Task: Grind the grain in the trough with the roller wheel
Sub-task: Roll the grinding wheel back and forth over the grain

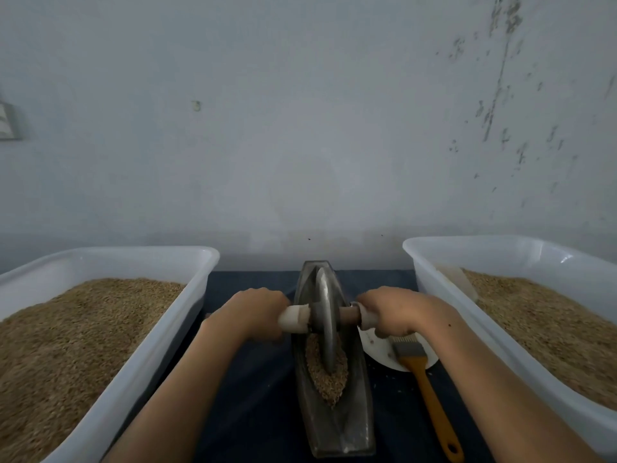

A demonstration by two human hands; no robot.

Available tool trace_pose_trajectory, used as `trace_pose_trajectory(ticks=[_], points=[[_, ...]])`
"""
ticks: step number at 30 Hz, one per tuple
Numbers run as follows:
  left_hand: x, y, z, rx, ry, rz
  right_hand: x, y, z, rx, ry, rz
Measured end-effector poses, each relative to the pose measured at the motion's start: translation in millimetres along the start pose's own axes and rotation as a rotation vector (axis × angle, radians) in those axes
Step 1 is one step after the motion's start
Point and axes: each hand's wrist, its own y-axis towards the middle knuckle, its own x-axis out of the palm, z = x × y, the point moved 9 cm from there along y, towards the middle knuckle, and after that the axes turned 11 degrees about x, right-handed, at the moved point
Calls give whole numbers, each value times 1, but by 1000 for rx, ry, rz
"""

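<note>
A grey boat-shaped metal trough [334,426] lies lengthways on the dark blue table in front of me. Tan grain [325,372] fills its groove toward the near half. The thin metal roller wheel [325,315] stands upright in the groove, about mid-length, its lower edge in the grain. A wooden axle with white-wrapped ends runs through it. My left hand [257,312] grips the left end of the axle. My right hand [397,309] grips the right end. Both fists are curled over the handles.
A large white plastic tub [110,389] heaped with grain stands at the left, another tub [430,289] at the right. A white plate [377,349] with a brush [430,396], orange-handled, lies right of the trough. A pale wall rises just behind the table.
</note>
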Motion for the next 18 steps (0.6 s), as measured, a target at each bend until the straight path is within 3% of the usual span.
trace_pose_trajectory(ticks=[6,9,13,18], points=[[-13,5,2,-19,109,249,-15,4,-11,-13,-38,376],[-16,6,5,-19,148,318,-16,5,-15,-16,-71,466],[-15,5,6,-14,166,305,-12,6,-12,-34,-57,333],[-5,6,-1,2,103,125,-7,-2,-4,-49,-15,73]])
